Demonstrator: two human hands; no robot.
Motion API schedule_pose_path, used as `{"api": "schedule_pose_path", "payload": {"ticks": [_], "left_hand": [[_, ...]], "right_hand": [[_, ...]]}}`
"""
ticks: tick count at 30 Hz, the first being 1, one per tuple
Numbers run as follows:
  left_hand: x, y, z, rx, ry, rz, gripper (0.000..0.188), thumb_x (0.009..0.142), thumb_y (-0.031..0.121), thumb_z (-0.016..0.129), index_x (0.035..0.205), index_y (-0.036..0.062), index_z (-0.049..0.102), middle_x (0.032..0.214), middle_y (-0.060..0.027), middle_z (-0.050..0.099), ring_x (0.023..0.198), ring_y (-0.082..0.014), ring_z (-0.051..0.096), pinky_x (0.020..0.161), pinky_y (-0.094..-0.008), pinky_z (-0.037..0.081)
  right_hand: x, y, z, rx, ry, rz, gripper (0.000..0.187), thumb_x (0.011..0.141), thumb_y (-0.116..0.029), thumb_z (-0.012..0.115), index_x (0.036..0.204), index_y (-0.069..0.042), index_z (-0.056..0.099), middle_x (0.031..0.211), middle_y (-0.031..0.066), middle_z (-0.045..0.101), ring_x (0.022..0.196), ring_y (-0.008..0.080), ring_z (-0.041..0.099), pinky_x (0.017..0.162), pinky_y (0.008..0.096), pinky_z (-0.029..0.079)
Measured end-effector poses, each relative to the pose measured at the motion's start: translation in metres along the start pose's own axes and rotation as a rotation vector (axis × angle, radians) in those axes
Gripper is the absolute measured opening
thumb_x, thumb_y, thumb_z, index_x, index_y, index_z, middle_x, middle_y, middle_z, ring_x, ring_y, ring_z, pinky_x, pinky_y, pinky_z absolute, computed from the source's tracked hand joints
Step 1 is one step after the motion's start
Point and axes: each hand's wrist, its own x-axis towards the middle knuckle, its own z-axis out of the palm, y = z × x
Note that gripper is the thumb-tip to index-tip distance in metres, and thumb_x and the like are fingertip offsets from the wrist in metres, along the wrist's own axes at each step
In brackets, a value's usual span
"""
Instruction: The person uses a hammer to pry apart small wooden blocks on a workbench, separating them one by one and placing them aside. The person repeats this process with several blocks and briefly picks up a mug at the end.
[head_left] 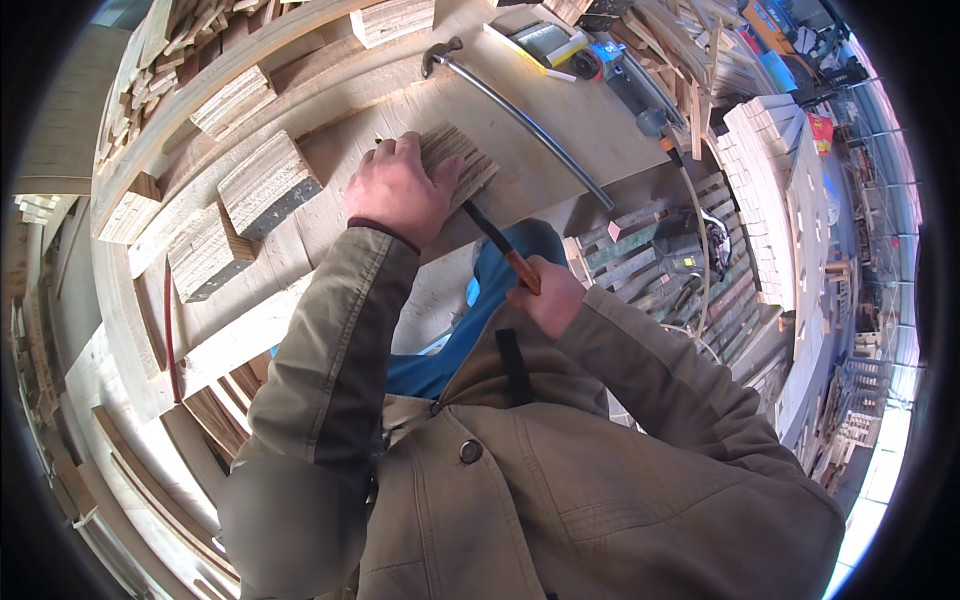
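My left hand presses down on a laminated wood block, thumb on its top and fingers over its far left side. The block sits near the front edge of a pale wooden bench. My right hand is closed around the orange-brown handle of a slim hand tool with a dark, narrow blade. Its blade tip meets the near lower edge of the block; whether it is a file or a chisel I cannot tell. A claw hammer with a metal shaft lies right of the block.
More laminated blocks stand on the bench to the left, beside a raised wooden rail. A yellow-and-white tray and a grey power tool with a cable lie at the far right. Stacked boards and a slatted pallet are on the right.
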Motion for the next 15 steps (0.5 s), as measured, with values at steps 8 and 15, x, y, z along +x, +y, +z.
{"api": "schedule_pose_path", "payload": {"ticks": [8, 15], "left_hand": [[0.001, 0.004, -0.003, 0.002, -0.032, 0.002, 0.057, 0.095, 0.050, 0.074, 0.127, 0.0025, 0.071, 0.116, -0.0198, 0.074, 0.109, -0.0398, 0.072, 0.095, -0.0485, 0.058], [0.004, 0.004, -0.001, -0.017, -0.041, 0.036, 0.059, 0.095, 0.052, 0.075, 0.128, 0.0025, 0.071, 0.118, -0.0199, 0.074, 0.111, -0.0400, 0.071, 0.096, -0.0488, 0.058]], "right_hand": [[-0.010, -0.008, 0.025, 0.127, 0.046, 0.094, 0.031, 0.093, -0.027, 0.077, 0.101, -0.003, 0.059, 0.089, 0.0231, 0.068, 0.089, 0.0446, 0.068, 0.081, 0.0493, 0.052], [-0.015, -0.011, 0.052, 0.251, 0.115, 0.139, 0.021, 0.092, -0.018, 0.076, 0.096, -0.006, 0.060, 0.082, 0.0098, 0.061, 0.078, 0.0214, 0.059, 0.076, 0.0388, 0.050]]}}
